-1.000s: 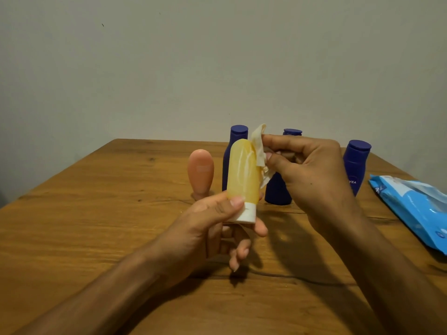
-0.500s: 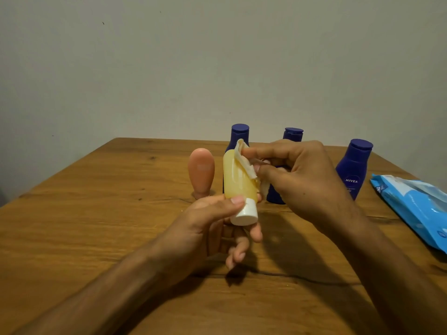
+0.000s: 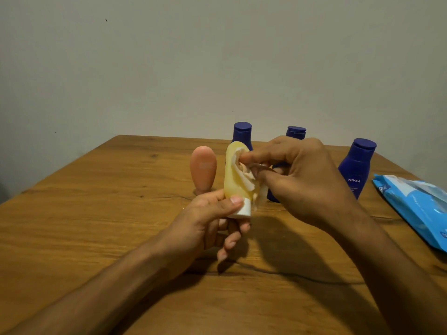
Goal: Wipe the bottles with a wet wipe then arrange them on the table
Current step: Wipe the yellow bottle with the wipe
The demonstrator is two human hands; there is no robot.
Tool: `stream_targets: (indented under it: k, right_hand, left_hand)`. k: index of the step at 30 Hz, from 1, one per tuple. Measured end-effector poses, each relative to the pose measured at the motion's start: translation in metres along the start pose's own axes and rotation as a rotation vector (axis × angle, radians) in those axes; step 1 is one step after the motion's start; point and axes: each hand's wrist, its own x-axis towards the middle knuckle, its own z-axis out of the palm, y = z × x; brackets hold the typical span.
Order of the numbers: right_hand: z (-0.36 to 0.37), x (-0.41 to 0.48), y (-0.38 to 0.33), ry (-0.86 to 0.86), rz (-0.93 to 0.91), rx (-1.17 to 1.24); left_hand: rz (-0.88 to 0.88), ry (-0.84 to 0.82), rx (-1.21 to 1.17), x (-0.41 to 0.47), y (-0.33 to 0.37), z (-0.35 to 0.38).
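My left hand (image 3: 205, 213) grips the yellow bottle (image 3: 233, 180) by its white cap, cap-down above the table (image 3: 96, 226). My right hand (image 3: 302, 180) pinches a crumpled wipe (image 3: 246, 176) against its side (translucent, rounded top).

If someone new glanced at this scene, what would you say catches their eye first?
Centre frame, the left hand grips a yellow bottle by its white cap while the right hand presses a wet wipe against it. Behind stand a peach bottle and three dark blue bottles; a blue wipes pack lies far right.
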Motion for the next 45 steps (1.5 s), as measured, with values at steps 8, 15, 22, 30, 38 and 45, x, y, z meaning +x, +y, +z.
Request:
stream_targets:
  k: [8, 15, 22, 30, 38, 45]
  right_hand:
    - [-0.003, 0.002, 0.006, 0.117, 0.156, 0.218]
    - [-0.006, -0.004, -0.005, -0.238, -0.117, 0.037]
    - [0.007, 0.001, 0.008, 0.094, -0.099, -0.181]
    - [0.001, -0.006, 0.001, -0.278, -0.227, -0.054]
    - [0.016, 0.002, 0.017, 0.264, -0.148, -0.234]
    - [0.005, -0.005, 0.005, -0.176, -0.276, -0.087]
  left_hand:
    - [-0.026, -0.085, -0.019, -0.003, 0.003, 0.0]
    - [0.002, -0.048, 0.02, -0.002, 0.0, -0.002]
    - [-0.013, -0.046, 0.134, 0.0, -0.005, 0.0]
    - [0.064, 0.014, 0.157, -0.004, -0.003, -0.002]
    - [0.027, -0.014, 0.239, -0.005, -0.002, 0.004]
    - [0.095, 0.012, 0.21, -0.003, -0.003, -0.004]
